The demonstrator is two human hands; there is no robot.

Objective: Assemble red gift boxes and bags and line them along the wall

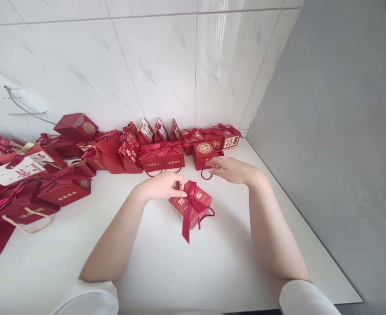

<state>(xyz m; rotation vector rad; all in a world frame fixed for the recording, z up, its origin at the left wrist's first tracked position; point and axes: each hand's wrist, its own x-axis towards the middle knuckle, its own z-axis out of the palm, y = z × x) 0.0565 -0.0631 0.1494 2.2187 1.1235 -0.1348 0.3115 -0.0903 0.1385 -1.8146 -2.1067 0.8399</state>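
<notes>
A red gift box (179, 213) with a dark-red ribbon bow (191, 202) and a twisted cord handle (209, 214) sits tilted on the white tabletop in front of me. At its upper left, my left hand (165, 186) is curled, thumb and forefinger pinched at the edge of the bow. To the right and farther back, my right hand (234, 169) has its fingers and thumb closed round the front right corner of another red box (205, 148). That box bears a round gold emblem, and its cord loop (206, 176) hangs below my fingers.
Red boxes with ribbons (162, 158) line up along the tiled wall (166, 65). More red boxes (64, 191) crowd the left side, some with cord handles. A grey panel (337, 131) stands along the right edge of the white table (166, 271).
</notes>
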